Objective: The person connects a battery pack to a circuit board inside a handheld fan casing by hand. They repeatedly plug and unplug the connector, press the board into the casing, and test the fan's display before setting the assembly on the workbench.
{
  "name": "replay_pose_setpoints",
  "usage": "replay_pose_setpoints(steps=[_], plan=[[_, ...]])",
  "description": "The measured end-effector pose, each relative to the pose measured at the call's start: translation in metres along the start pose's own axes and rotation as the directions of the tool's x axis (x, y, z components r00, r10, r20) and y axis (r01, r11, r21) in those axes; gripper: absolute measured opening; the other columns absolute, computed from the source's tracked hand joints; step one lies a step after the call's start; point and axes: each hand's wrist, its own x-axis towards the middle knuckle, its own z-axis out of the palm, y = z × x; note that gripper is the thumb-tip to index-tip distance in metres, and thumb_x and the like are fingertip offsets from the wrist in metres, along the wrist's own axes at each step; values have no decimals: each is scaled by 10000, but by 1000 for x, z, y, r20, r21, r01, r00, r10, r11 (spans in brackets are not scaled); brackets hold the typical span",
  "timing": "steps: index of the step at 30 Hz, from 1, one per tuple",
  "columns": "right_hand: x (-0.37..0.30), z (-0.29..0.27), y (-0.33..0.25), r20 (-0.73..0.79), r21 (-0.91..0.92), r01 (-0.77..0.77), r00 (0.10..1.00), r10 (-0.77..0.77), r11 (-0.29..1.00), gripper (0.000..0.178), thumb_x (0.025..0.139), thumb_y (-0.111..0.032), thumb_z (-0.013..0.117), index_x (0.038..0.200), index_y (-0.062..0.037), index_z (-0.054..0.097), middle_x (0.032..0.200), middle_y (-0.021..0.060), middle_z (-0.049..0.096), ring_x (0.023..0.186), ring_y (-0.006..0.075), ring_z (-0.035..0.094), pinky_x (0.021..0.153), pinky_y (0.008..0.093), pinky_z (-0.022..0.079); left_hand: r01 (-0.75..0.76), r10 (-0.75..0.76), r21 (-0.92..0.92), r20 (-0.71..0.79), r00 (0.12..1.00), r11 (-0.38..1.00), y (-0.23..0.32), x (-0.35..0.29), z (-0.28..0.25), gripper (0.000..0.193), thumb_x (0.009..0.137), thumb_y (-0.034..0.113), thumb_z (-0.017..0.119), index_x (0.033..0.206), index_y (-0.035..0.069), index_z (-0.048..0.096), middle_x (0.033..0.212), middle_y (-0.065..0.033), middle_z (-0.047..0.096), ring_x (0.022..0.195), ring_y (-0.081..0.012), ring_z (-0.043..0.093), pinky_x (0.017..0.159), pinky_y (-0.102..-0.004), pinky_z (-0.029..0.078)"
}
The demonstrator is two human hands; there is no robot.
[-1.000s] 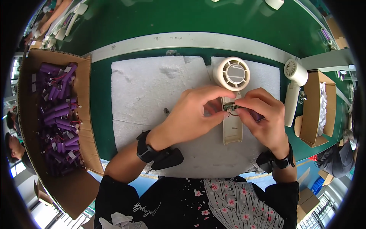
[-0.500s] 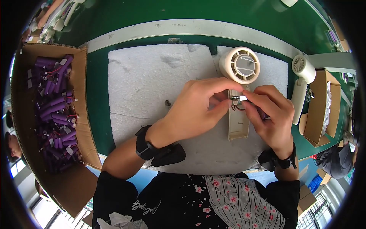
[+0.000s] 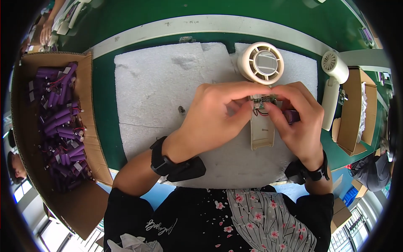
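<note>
Over the open handle (image 3: 262, 133) of a cream handheld fan, a small circuit board (image 3: 264, 100) is pinched at both ends. My left hand (image 3: 220, 113) grips its left end between thumb and forefinger. At the right end, my right hand (image 3: 300, 113) has its thumb and forefinger closed on the board. A purple battery cell (image 3: 291, 116) shows under the curled fingers of that hand. Dark and red wires (image 3: 260, 112) loop below the board. The round fan head (image 3: 265, 64) lies beyond the hands, its grille and a mirror-like disc facing up.
White foam sheets (image 3: 159, 92) cover the green bench (image 3: 103, 105). At left, a cardboard box (image 3: 96, 138) holds many purple cells with wires. Another fan (image 3: 331, 90) lies at right beside a smaller carton (image 3: 350, 119). Another person's hand (image 3: 46, 33) is at the far left.
The white piece seen earlier on the board at my right fingertips no longer shows; the board's dark face does. My right hand has shifted slightly up and left, its fingers nearer my left.
</note>
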Motion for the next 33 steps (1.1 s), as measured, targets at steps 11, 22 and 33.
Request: replay_pose_setpoints(steps=[11, 22, 33], plan=[[5, -11, -3, 192, 11, -194, 963, 188, 981, 207, 743, -72, 787, 819, -17, 602, 718, 63, 600, 562, 130, 573, 499, 257, 439, -185, 187, 312, 23, 982, 932, -1, -1, 0, 444, 760, -116, 585, 1104, 129, 720, 1014, -140, 663, 663, -198, 615, 579, -263, 472], [8, -13, 1, 193, -29, 146, 971, -138, 989, 331, 677, -97, 829, 932, -20, 632, 827, 100, 629, 672, 221, 614, 590, 325, 493, -158, 161, 203, 5, 987, 966, -2, 7, -18, 413, 763, -70, 612, 1119, 118, 705, 1049, -60, 620, 674, -78, 547, 586, -213, 442], [1, -32, 8, 163, -246, 209, 972, -172, 946, 242, 666, -1, 787, 864, -3, 648, 913, 104, 642, 763, 277, 629, 642, 360, 512, -10, 15, 54, -92, 996, 998, -2, 7, -13, 366, 767, -113, 596, 1060, 73, 712, 1037, -24, 612, 692, -19, 513, 591, -167, 412]])
